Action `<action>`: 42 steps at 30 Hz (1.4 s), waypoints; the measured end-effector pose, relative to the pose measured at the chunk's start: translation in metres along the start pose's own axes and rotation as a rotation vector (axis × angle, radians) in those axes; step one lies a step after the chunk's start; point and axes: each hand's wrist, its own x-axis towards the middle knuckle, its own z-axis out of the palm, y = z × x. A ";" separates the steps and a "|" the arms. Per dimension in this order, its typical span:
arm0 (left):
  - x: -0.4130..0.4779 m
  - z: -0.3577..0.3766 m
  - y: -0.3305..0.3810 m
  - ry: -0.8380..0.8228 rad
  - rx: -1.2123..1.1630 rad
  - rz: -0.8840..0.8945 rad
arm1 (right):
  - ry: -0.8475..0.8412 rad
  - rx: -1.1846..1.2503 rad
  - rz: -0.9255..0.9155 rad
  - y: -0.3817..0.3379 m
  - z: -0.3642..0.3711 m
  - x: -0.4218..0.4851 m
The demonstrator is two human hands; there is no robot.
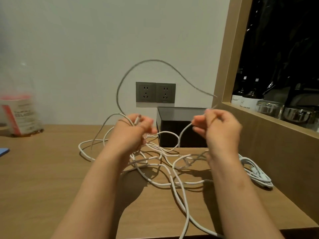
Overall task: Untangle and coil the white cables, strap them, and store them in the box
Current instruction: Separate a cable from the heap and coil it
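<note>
Early stage: your left hand (133,130) and right hand (219,128) each pinch white cables (160,163), mostly tangled on the table (43,169). Nothing is strapped; the box (181,128) looks empty.

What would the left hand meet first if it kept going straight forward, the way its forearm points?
Probably the dark box, just beyond and right of the left hand, which grips a bunch of white cables. Depth is unclear; it might pass the box's left side and reach the wall below the sockets.
</note>
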 end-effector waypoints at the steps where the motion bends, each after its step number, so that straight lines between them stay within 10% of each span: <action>1: 0.000 -0.002 -0.004 -0.026 0.173 -0.016 | 0.082 -0.036 -0.066 0.001 -0.006 0.003; 9: 0.014 -0.012 -0.023 0.043 0.926 -0.093 | -0.034 -0.702 0.032 0.015 -0.023 0.013; 14: 0.010 -0.003 -0.015 0.088 0.734 -0.005 | -0.159 -0.699 -0.242 0.009 -0.005 0.001; 22: 0.007 -0.004 -0.008 0.110 0.464 0.040 | -0.350 -1.073 0.099 0.035 -0.025 0.007; 30: 0.008 0.005 -0.013 0.159 0.399 0.064 | -0.225 0.044 -0.445 0.001 -0.016 0.001; 37: 0.007 -0.001 -0.007 0.159 0.334 0.072 | -0.059 -1.177 -0.084 0.013 -0.039 0.014; 42: 0.006 0.002 -0.006 0.127 0.475 0.127 | -0.196 -0.826 -0.306 -0.002 -0.015 0.001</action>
